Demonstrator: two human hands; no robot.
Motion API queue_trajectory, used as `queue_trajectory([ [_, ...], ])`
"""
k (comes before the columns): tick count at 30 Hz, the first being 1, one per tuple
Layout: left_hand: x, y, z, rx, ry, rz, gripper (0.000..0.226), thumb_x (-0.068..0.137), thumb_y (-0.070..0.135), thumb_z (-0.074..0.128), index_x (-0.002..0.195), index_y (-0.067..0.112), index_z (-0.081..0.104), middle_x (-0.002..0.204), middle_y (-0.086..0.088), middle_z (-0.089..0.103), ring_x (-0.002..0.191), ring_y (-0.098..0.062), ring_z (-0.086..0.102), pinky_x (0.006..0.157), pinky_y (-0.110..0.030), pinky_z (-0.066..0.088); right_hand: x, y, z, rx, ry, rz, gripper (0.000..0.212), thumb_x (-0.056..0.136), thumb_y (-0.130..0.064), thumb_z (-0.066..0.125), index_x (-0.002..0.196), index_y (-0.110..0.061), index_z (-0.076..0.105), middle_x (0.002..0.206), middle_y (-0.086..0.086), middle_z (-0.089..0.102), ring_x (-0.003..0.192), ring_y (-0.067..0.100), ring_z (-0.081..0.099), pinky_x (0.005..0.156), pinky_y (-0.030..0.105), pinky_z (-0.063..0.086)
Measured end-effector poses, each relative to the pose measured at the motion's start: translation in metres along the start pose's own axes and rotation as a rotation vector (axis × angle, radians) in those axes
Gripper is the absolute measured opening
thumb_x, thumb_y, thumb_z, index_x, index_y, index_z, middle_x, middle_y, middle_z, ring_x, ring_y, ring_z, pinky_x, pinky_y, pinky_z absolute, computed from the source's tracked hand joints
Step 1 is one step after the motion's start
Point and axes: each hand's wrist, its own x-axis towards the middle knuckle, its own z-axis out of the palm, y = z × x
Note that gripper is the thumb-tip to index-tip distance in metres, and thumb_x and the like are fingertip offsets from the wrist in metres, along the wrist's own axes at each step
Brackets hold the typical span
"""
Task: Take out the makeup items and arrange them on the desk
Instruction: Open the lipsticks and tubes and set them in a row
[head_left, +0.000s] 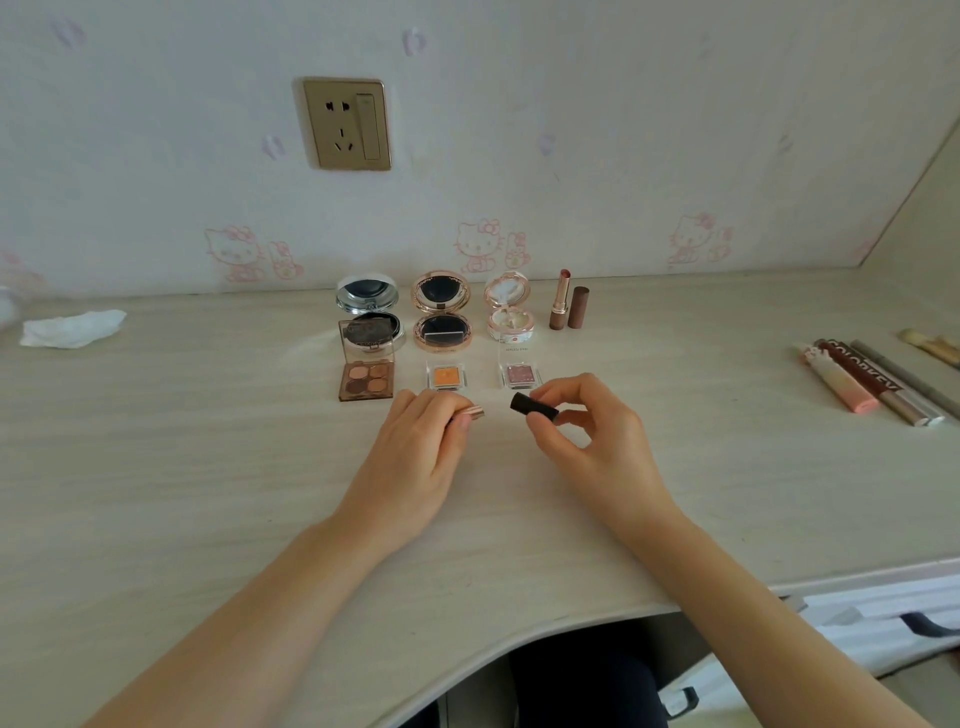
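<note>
My left hand (423, 441) grips a rose-gold lipstick base (472, 414), mostly hidden in the fingers. My right hand (592, 439) pinches its dark cap (532, 407), a short gap apart from the base. Behind them stand three open compacts: silver (370, 312), rose-gold (442, 312) and white (510, 312). In front lie a four-pan eyeshadow palette (366, 382), an orange single shadow (445, 376) and a pink glitter shadow (519, 375). An uncapped lipstick (561, 301) stands upright beside its brown cap (579, 307).
Lip gloss tubes and pencils (872, 384) lie at the desk's right side, with brushes (935, 345) beyond. A crumpled white tissue (72, 328) lies at far left. The wall with a socket (347, 124) closes the back. The desk's curved front edge (519, 636) runs below my arms.
</note>
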Motion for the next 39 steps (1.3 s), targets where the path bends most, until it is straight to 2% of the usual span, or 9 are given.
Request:
queue_trajectory([
  [4,0.000,-0.003,0.000,-0.060,0.017,-0.043,0.015,0.098,0.029,0.044,0.108,0.023,0.054,0.092,0.024,0.048,0.091,-0.010,0.044,0.078,-0.019,0.036,0.000,0.002,0.000,0.011,0.042,-0.015,0.019,0.078,-0.004,0.069,0.084,-0.018,0.057,0.092,-0.015,0.067,0.093,0.008,0.064,0.083,0.023,0.053],
  [7,-0.001,-0.003,0.001,-0.150,0.019,-0.120,0.016,0.094,0.033,0.051,0.106,0.032,0.041,0.099,0.010,0.053,0.093,-0.007,0.052,0.077,-0.022,0.045,0.001,0.003,0.000,0.008,0.045,-0.037,0.022,0.076,-0.001,0.067,0.082,-0.018,0.054,0.093,-0.015,0.067,0.095,0.008,0.064,0.083,0.024,0.053],
  [13,-0.001,-0.001,0.001,-0.227,0.055,-0.117,0.015,0.095,0.029,0.050,0.092,0.029,0.036,0.071,0.001,0.053,0.060,-0.012,0.048,0.056,-0.022,0.039,-0.001,0.005,0.000,-0.008,0.041,-0.061,0.025,0.075,-0.003,0.064,0.081,-0.023,0.051,0.095,-0.016,0.070,0.096,0.006,0.064,0.084,0.020,0.051],
  [15,-0.001,0.000,0.000,-0.288,0.054,-0.144,0.009,0.096,0.029,0.051,0.093,0.025,0.043,0.077,0.002,0.059,0.068,-0.015,0.055,0.062,-0.028,0.044,-0.001,0.004,-0.001,-0.002,0.050,-0.069,0.025,0.075,-0.003,0.064,0.081,-0.024,0.051,0.090,-0.016,0.069,0.093,0.008,0.065,0.080,0.020,0.051],
  [19,0.006,0.009,0.000,-0.390,0.108,-0.174,0.002,0.093,0.026,0.058,0.093,0.028,0.057,0.093,0.013,0.063,0.087,-0.009,0.059,0.072,-0.022,0.048,0.000,0.003,-0.002,0.048,0.039,-0.030,0.018,0.080,-0.009,0.064,0.087,-0.023,0.055,0.085,-0.012,0.067,0.086,0.012,0.062,0.074,0.022,0.050],
  [25,0.026,0.023,0.002,-0.487,0.068,-0.224,0.007,0.090,0.022,0.064,0.092,0.028,0.068,0.094,0.010,0.069,0.087,-0.012,0.064,0.081,-0.046,0.054,0.012,0.004,-0.015,0.046,0.019,-0.021,0.014,0.084,-0.015,0.068,0.091,-0.022,0.059,0.085,-0.014,0.066,0.085,0.002,0.062,0.069,0.011,0.048],
  [29,0.047,0.034,0.007,-0.480,0.040,-0.205,0.012,0.089,0.021,0.066,0.085,0.032,0.069,0.084,0.015,0.071,0.081,-0.004,0.065,0.078,-0.031,0.056,0.023,0.011,-0.033,0.028,0.019,0.016,0.015,0.081,-0.011,0.069,0.087,-0.021,0.059,0.087,-0.011,0.068,0.088,0.003,0.065,0.072,0.015,0.052],
  [34,0.087,0.052,0.018,-0.355,0.017,-0.140,0.012,0.083,0.022,0.073,0.078,0.032,0.070,0.075,0.018,0.070,0.071,0.001,0.064,0.060,-0.008,0.046,0.050,0.027,-0.058,-0.020,0.093,0.071,0.012,0.082,-0.014,0.069,0.084,-0.023,0.062,0.085,-0.010,0.069,0.085,0.000,0.064,0.070,0.019,0.054],
  [39,0.134,0.056,0.038,-0.141,0.027,-0.140,0.007,0.077,0.030,0.076,0.073,0.028,0.072,0.066,0.020,0.065,0.068,0.009,0.059,0.060,-0.008,0.040,0.085,0.050,-0.073,-0.136,0.138,0.118,0.009,0.081,-0.020,0.070,0.085,-0.024,0.064,0.084,-0.011,0.069,0.082,0.000,0.063,0.066,0.016,0.046],
])
